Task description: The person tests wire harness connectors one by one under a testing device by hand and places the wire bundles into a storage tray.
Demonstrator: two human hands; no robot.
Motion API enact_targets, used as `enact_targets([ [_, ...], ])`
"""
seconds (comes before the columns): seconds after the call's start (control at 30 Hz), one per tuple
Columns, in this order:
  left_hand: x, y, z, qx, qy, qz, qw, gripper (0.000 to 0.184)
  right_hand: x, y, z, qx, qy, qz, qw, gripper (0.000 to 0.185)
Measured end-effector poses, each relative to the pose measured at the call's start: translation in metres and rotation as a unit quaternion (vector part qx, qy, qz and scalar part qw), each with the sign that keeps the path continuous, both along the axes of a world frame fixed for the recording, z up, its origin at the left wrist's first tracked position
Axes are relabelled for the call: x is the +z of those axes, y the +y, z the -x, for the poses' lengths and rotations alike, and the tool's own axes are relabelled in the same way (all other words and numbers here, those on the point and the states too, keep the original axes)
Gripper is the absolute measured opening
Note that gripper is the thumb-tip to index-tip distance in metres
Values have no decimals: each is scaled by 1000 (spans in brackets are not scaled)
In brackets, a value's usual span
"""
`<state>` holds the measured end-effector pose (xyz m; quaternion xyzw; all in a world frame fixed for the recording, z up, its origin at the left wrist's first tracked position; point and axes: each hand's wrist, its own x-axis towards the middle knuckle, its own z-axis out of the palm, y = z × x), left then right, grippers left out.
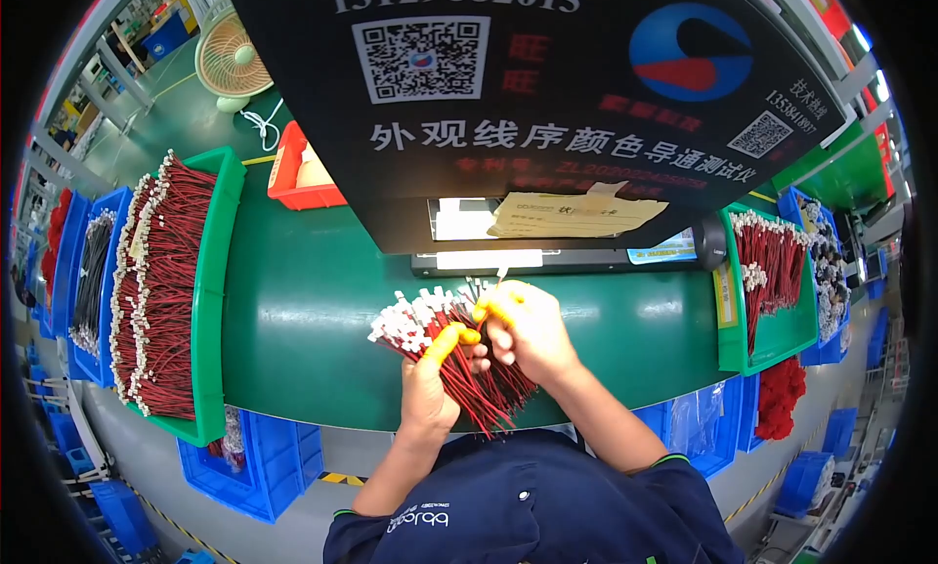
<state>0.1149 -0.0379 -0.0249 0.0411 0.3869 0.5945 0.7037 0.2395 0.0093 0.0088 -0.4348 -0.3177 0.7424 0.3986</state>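
A thick bundle of red and black wires with white connectors (479, 393) lies over the green table's front part. My left hand (435, 383) is wrapped round the bundle's left side, its thumb in a yellow finger cover. My right hand (528, 329), also with yellow covers, pinches at the bundle's upper right, close to the left fingertips. A small white connector (502, 272) sticks up just above the right fingers, in front of the black machine's lit opening (489, 259). The wire below that connector is mostly hidden by the fingers.
The black machine (547, 95) rises over the table (293, 320). A green bin (220, 271) of wires stands left, another green bin (782, 344) right. An orange-red box (283, 178) sits behind. Blue bins (283, 466) hang below the front edge. A fan (233, 56) stands at back left.
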Motion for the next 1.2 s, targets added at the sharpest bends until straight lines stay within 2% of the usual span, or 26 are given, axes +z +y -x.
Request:
enact_targets([
  [0.03, -1, 0, 3, 9, -17, 8, 1000, 15, -4, 5, 1, -60, 101, 38, 992, 18],
  [0.07, -2, 0, 6, 18, -33, 16, 999, 15, -16, 14, -8, -29, 178, 103, 978, 16],
  [0.17, 0, 0, 13, 20, -31, -30, 999, 16, -24, 23, -17, 19, 243, 168, 955, 17],
  [0.33, 0, -1, 16, -1, 35, -57, 998, 16, -30, 26, -18, 0, 222, 169, 960, 17],
  [0.4, 4, 0, 15, -13, -36, -36, 999, 12, -29, 25, -17, -6, 210, 166, 964, 16],
  [0.57, -2, 1, 15, -41, -74, -18, 996, 14, -18, 23, -18, -25, 179, 159, 971, 19],
  [0.6, -1, 2, 15, -41, -74, -17, 996, 14, -9, 21, -19, 52, 19, 76, 996, 17],
  [0.63, -1, 2, 15, -51, -63, -16, 997, 14, -4, 20, -19, 128, -142, -10, 982, 16],
  [0.67, 0, 2, 15, -61, -52, -13, 997, 14, -6, 17, -16, 128, -142, -10, 981, 16],
  [0.73, -4, 1, 12, -76, -61, -15, 995, 15, -14, 7, -4, 40, -181, -207, 961, 16],
  [0.77, -5, 2, 10, -90, -71, -20, 993, 15, -13, 5, 0, 11, -130, -184, 974, 19],
  [0.8, -4, 2, 8, -90, -71, -20, 993, 15, -12, 3, 1, 10, -129, -185, 974, 19],
  [0.87, -1, 1, 6, -76, -81, 1, 994, 15, -9, -1, 5, -62, -114, -282, 951, 16],
  [1.0, 1, 3, 7, -54, -54, 2, 997, 14, 0, -7, 4, -43, -49, -138, 988, 15],
  [1.07, -1, 2, 4, -61, -45, -20, 997, 15, -7, -10, 7, -41, -26, -139, 989, 12],
  [1.13, -2, 2, -1, -35, -12, -37, 999, 14, -14, -12, 8, 25, 41, -97, 994, 10],
  [1.17, -4, 2, -1, -34, 8, -20, 999, 14, -3, -9, 8, 33, -56, -126, 990, 11],
  [1.2, 1, 2, -2, -35, 8, -20, 999, 14, -5, -4, 4, 32, -56, -126, 990, 11],
])
